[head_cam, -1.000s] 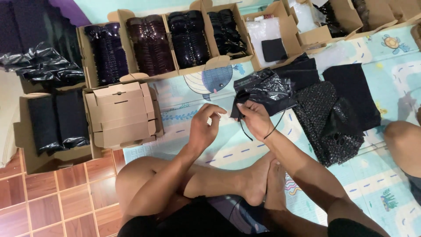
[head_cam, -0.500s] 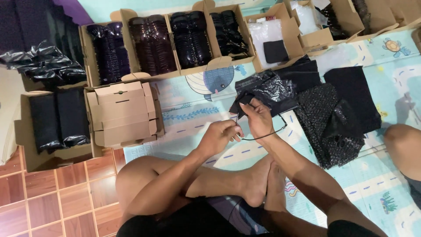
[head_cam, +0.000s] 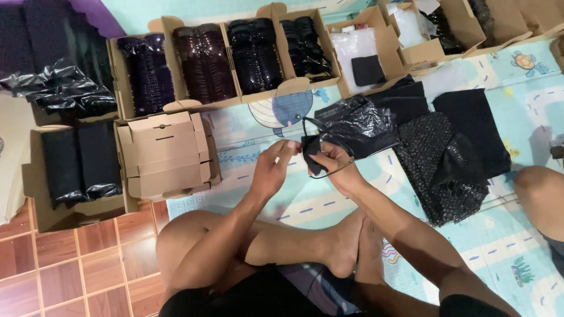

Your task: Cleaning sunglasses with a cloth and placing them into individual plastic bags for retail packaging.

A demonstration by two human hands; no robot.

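— Looking down in the head view: what do the hands have?

— Left hand (head_cam: 271,170) and right hand (head_cam: 336,167) are pinched shut on a small black pouch (head_cam: 311,154), held above the patterned play mat (head_cam: 305,202), with a thin black cord (head_cam: 338,171) looping beneath the right hand.

— Risk?

— In my judgement, the cord could snag on the fingers or slip free, since the pinch is only fingertip-deep. The crinkled black plastic bag (head_cam: 358,126) just behind might be dragged along.

— Anything unclear?

— What the pouch contains is hidden by the fingers. Dark items in the open cardboard boxes (head_cam: 205,64) are too glossy to identify. A second person's knee (head_cam: 543,194) is cut off at the right edge.
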